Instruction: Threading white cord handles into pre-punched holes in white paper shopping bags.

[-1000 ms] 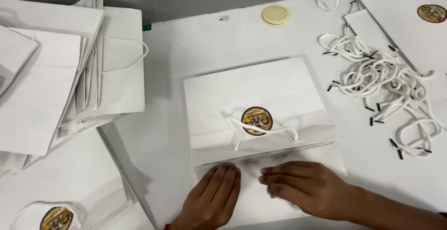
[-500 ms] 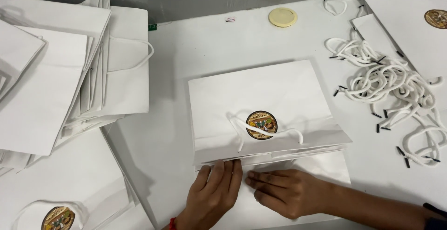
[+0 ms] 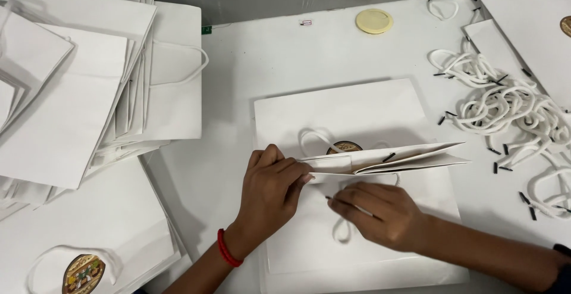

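A white paper bag (image 3: 351, 106) is lying flat at the centre of the white surface (image 3: 267, 50). The left hand (image 3: 270, 190) is pinching the bag's raised folded flap (image 3: 386, 158), its grip closed on the paper edge. The right hand (image 3: 377, 213) is holding a white cord handle (image 3: 342, 230) between closed fingers, just below the flap. Loose cord handles (image 3: 511, 106) are lying in a heap to the right. Stacked bags (image 3: 77, 97) are resting at the left.
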